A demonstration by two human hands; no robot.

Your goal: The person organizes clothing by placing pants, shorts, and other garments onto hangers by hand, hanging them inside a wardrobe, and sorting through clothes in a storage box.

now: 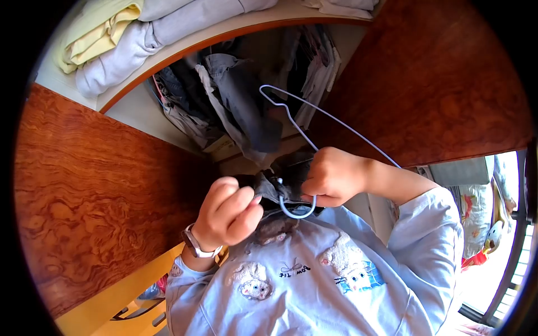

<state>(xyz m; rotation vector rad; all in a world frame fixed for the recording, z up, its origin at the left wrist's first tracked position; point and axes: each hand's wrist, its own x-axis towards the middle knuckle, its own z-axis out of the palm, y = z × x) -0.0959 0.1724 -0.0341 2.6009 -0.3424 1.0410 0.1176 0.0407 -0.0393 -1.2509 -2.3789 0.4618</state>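
A light blue wire hanger [350, 123] points its hook down at my chest, its body stretching up and to the right. My right hand [336, 176] is closed round the hanger near the base of the hook. Dark grey cloth [269, 187] lies between my hands, just behind the hook. My left hand [228, 213], with a watch [193, 242] on its wrist, has its fingers curled and pinched on the edge of this cloth. The rest of the dark garment is in shadow below my hands.
Ahead is an open wardrobe with hanging trousers [238, 95]. Folded clothes [123, 56] lie on the shelf [216, 32] above. Wooden doors stand at the left [101, 207] and right [437, 84]. A bag with a duck figure [493, 235] is at the far right.
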